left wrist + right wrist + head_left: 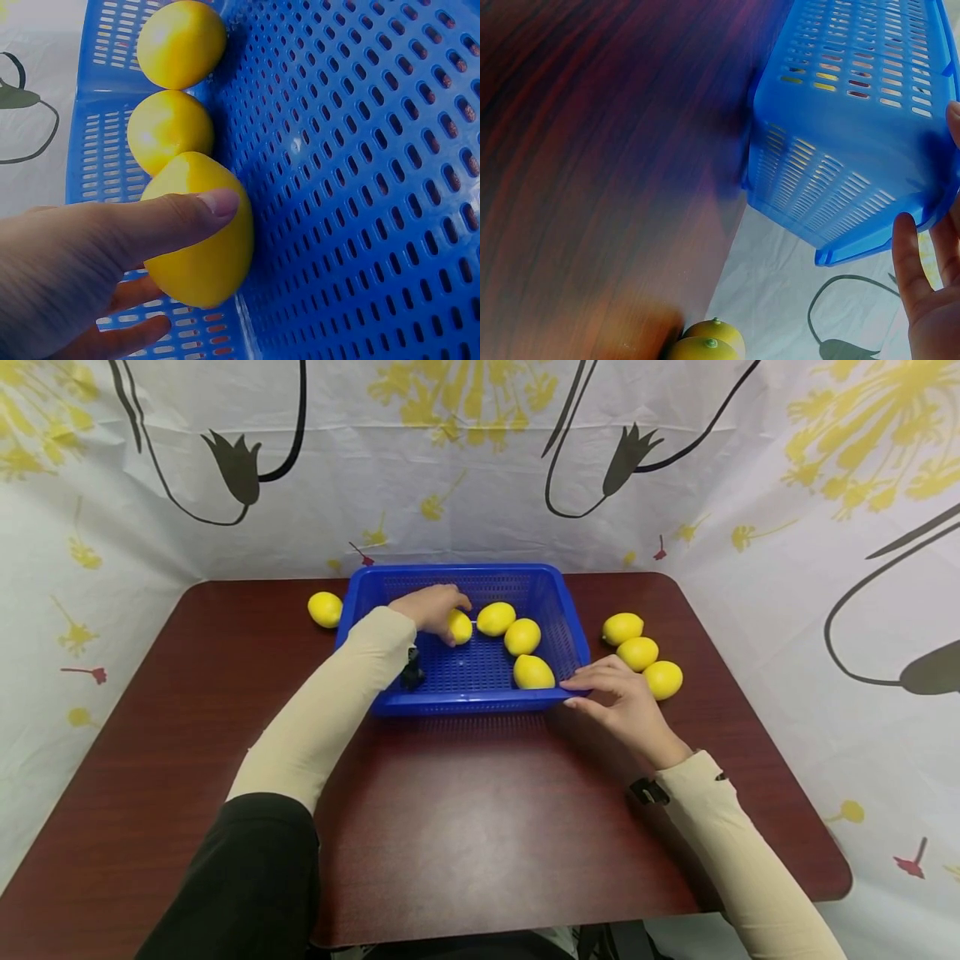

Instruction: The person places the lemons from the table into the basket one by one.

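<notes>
A blue perforated plastic basket (465, 697) stands toward the far side of the table. Inside it, my left hand (433, 608) holds a lemon (201, 259), its thumb lying across the yellow skin and the other fingers partly hidden behind. Two more lemons (171, 131) sit in line beyond it in the left wrist view. Another lemon (533, 672) lies by the basket's near wall on the right. My right hand (617, 700) grips the rim at the near right corner of the basket, fingers over the edge and thumb at its front.
Three lemons (638, 653) lie in a row on the table right of the basket, close to my right hand. A single lemon (325, 609) rests just off the basket's left side. Behind the dark wooden table (465, 827) hangs a patterned white cloth (480, 518).
</notes>
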A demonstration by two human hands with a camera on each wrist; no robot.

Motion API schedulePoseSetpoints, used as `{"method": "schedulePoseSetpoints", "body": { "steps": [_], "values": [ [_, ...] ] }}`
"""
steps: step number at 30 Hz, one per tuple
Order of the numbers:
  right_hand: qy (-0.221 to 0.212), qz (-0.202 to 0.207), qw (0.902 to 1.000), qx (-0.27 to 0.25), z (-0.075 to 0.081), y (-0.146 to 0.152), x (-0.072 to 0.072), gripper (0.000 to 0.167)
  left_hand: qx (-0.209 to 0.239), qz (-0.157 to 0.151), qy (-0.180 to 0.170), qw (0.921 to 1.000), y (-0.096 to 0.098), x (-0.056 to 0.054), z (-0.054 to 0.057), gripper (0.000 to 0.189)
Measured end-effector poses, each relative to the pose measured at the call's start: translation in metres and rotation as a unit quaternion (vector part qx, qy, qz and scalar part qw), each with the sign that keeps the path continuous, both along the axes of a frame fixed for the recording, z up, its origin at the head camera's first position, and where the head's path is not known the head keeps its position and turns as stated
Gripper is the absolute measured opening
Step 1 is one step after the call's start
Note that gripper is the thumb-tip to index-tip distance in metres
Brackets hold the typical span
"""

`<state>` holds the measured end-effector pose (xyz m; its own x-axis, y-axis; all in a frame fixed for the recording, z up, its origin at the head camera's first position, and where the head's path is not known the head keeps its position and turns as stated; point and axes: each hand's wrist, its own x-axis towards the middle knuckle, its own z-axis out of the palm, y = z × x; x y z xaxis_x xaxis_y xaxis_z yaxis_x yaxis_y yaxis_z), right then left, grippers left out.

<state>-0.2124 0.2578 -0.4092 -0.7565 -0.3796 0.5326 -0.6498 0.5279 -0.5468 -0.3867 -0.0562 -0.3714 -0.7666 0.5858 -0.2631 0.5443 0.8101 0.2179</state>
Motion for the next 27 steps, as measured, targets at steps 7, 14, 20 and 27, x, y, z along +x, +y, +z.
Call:
{"method": "schedulePoseSetpoints", "body": {
  "steps": [7, 14, 20, 27],
  "values": [
    [0.003, 0.000, 1.0000, 0.005, 0.000, 0.000, 0.000, 0.032, -0.008, -0.011, -0.006, 0.9999, -0.003, 0.003, 0.010, 0.074],
    [0.007, 0.001, 1.0000, 0.006, 0.001, -0.001, 0.001, 0.032, -0.010, -0.003, -0.024, 0.9997, -0.007, 0.005, 0.018, 0.073],
    [0.007, 0.006, 1.0000, 0.002, 0.001, -0.001, 0.000, 0.032, -0.011, 0.006, -0.036, 0.9993, -0.012, 0.008, 0.027, 0.073],
    [0.004, 0.004, 1.0000, 0.002, 0.001, 0.000, 0.001, 0.032, -0.027, 0.011, -0.043, 0.9987, -0.016, 0.013, 0.045, 0.074]
  ]
}}
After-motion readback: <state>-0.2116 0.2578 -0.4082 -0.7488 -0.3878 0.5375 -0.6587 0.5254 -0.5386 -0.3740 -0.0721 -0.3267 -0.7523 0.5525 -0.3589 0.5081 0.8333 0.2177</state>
